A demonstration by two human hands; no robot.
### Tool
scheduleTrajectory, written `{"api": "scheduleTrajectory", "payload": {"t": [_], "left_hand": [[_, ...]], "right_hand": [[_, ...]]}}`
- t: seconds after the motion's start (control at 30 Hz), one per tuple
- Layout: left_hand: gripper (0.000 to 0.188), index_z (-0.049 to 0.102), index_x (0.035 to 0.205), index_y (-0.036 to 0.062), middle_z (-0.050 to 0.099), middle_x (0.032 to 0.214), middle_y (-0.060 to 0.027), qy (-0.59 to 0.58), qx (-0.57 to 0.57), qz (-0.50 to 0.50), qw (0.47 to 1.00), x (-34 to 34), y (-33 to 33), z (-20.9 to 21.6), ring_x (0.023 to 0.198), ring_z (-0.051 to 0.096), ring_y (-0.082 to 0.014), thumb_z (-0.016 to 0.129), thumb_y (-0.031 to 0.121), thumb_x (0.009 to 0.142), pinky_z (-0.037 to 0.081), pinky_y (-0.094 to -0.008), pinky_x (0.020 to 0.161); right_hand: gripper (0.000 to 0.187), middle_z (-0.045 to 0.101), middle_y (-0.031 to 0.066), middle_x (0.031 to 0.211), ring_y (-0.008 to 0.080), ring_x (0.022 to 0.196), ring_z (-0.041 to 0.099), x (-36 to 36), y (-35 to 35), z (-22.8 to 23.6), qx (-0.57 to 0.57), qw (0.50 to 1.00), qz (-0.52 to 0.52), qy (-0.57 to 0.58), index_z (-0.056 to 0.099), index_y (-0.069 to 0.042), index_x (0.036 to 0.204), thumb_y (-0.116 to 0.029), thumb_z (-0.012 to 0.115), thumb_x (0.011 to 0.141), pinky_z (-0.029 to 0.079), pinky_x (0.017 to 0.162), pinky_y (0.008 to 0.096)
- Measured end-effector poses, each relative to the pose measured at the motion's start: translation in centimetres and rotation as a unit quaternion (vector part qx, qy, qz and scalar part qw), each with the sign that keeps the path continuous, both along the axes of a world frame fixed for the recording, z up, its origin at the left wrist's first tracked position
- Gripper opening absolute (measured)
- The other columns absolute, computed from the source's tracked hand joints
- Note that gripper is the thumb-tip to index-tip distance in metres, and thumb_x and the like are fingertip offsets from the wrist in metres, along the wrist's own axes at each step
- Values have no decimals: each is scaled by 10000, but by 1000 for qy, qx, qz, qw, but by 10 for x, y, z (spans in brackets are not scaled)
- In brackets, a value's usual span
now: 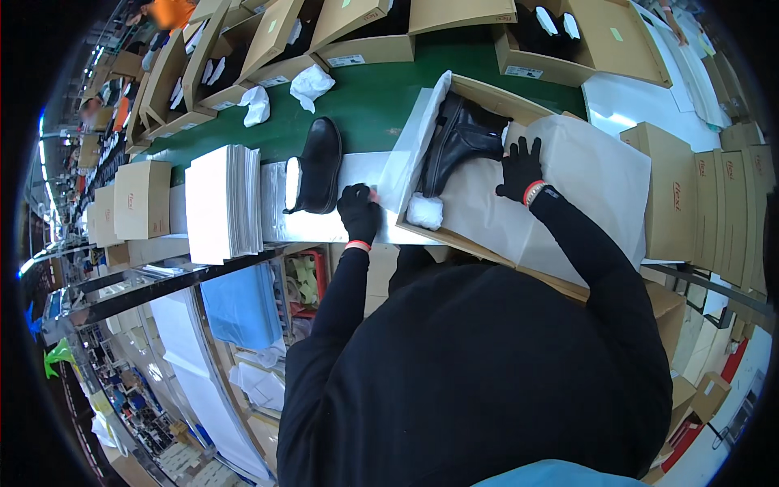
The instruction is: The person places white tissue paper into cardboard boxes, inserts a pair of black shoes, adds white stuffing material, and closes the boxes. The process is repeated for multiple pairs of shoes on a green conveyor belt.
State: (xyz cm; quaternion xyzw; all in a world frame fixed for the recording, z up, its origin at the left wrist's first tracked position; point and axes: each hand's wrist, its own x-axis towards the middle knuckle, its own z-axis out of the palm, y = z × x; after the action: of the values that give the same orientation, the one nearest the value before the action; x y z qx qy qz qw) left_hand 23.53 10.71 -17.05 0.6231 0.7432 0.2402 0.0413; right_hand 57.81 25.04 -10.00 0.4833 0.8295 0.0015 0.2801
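An open cardboard shoe box (497,96) lies in front of me, lined with white tissue paper (584,174). One black ankle boot (458,138) lies inside it on the paper. My right hand (519,169), in a black glove, presses flat on the tissue beside the boot. My gloved left hand (359,209) pinches the left edge of the tissue at the box's near corner. A second black boot (315,166) stands on the white work ledge to the left of the box. A crumpled white paper ball (425,211) sits in the box's near corner.
A stack of white paper sheets (221,201) lies left of the loose boot. A green conveyor belt (365,97) carries crumpled paper wads (311,84) and several open boxes (357,32). Closed brown boxes (714,203) are stacked at right, another (142,199) at left.
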Motion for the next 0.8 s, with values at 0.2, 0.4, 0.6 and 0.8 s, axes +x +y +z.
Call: {"api": "scheduleTrajectory", "payload": {"t": [0.2, 0.4, 0.6, 0.8], "left_hand": [[203, 526, 1055, 43, 579, 880, -99, -261, 105, -79, 956, 71, 12, 151, 761, 614, -244, 576, 53, 858, 474, -328, 674], [276, 545, 1069, 14, 615, 990, -131, -218, -165, -391, 879, 159, 15, 157, 855, 633, -281, 576, 30, 795, 494, -357, 746], [378, 517, 1235, 61, 594, 1099, -169, -217, -117, -461, 852, 165, -1, 109, 919, 619, -297, 569, 221, 896, 489, -370, 785], [189, 638, 1011, 50, 666, 884, -107, -285, -163, -296, 897, 120, -19, 164, 786, 659, -289, 627, 163, 860, 510, -372, 663]], "right_hand": [[650, 544, 143, 1273, 351, 1222, 471, 13, -9, 47, -112, 979, -19, 172, 531, -134, 1270, -557, 599, 781, 283, 969, 660], [455, 620, 119, 1091, 304, 1001, 582, -95, -4, 196, 96, 668, 156, 721, 573, -73, 1211, -170, 715, 790, 467, 859, 357], [793, 447, 186, 1345, 366, 1317, 342, -119, -34, 85, 19, 793, 248, 556, 450, -107, 1333, -408, 773, 674, 192, 1106, 551], [893, 401, 201, 1399, 411, 1355, 274, 41, -14, 46, -50, 997, 14, 57, 442, -63, 1334, -492, 767, 622, 120, 1060, 694]]}}
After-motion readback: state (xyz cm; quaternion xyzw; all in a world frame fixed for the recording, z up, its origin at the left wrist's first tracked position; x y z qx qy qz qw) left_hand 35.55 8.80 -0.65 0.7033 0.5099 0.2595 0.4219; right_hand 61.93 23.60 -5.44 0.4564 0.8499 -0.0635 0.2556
